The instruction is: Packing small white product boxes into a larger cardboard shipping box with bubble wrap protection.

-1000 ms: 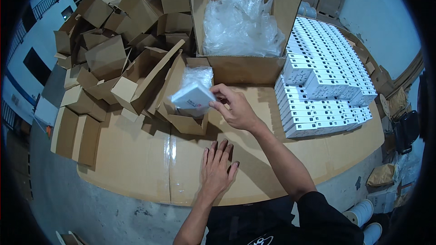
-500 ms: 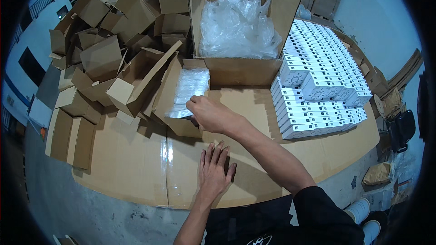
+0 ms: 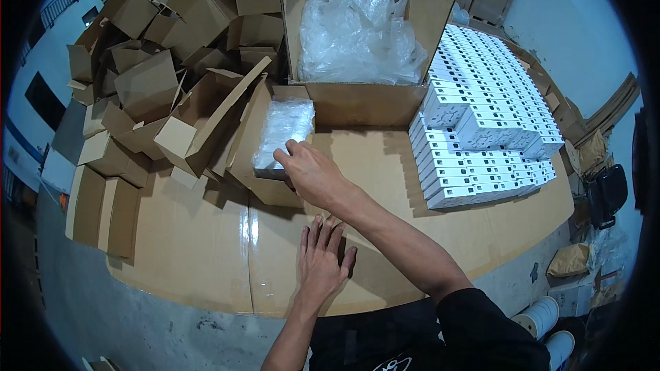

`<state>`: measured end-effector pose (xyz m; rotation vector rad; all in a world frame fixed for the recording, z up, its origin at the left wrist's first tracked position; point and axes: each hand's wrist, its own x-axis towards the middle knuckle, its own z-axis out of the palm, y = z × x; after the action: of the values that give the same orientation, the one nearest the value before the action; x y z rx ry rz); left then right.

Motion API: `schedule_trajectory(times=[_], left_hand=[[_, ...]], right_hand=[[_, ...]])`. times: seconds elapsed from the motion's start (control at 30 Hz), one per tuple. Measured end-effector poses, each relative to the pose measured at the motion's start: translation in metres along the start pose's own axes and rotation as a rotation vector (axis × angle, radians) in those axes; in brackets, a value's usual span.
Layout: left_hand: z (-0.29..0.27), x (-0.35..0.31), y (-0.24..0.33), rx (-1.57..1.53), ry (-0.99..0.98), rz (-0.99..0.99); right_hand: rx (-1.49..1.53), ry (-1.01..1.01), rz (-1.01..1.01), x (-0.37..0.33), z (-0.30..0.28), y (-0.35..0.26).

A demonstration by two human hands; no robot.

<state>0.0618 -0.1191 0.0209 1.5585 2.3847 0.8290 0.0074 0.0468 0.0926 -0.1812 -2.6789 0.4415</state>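
My right hand (image 3: 311, 173) reaches forward and grips the near end of a plastic-wrapped block (image 3: 283, 132) that lies inside a small open cardboard box (image 3: 250, 139) tipped on its side. My left hand (image 3: 323, 261) rests flat, fingers spread, on the cardboard-covered table (image 3: 192, 261) near its front edge. Both forearms come in from the bottom of the view.
A large open carton (image 3: 364, 96) full of crumpled clear plastic wrap (image 3: 359, 36) stands behind. Rows of stacked small white boxes (image 3: 481, 124) fill the right side. A heap of empty brown boxes (image 3: 158, 89) covers the left and back left.
My right hand has carried the wrapped block leftward and down into the small open box. The left hand has stayed flat on the table.
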Motion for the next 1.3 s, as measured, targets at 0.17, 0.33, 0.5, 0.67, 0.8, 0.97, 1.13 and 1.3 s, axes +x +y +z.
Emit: schedule_trajectory(times=[0.17,0.33,0.5,0.67,0.8,0.97,1.13,1.3], left_hand=[[0.000,-0.001,-0.001,-0.002,-0.005,-0.013],[0.002,-0.001,0.000,0.010,0.007,-0.013],[0.006,-0.002,-0.003,0.056,-0.009,0.002],[0.007,0.008,0.003,0.049,-0.047,0.025],[0.004,0.017,0.008,0.082,-0.046,0.020],[0.014,0.048,0.007,0.094,-0.033,0.082],[0.026,0.084,-0.001,0.092,0.060,0.156],[0.033,0.123,-0.005,0.058,0.085,0.173]], right_hand=[[-0.024,-0.005,-0.009,0.004,0.005,-0.001],[-0.010,0.074,0.029,0.002,0.011,0.000],[0.077,-0.012,0.055,-0.009,-0.003,0.000],[0.269,0.124,0.111,-0.052,-0.027,0.014],[0.244,0.180,0.131,-0.092,-0.054,0.029],[0.194,0.341,0.178,-0.137,-0.097,0.055],[0.060,0.500,0.222,-0.179,-0.145,0.082],[-0.147,0.665,0.307,-0.233,-0.202,0.124]])
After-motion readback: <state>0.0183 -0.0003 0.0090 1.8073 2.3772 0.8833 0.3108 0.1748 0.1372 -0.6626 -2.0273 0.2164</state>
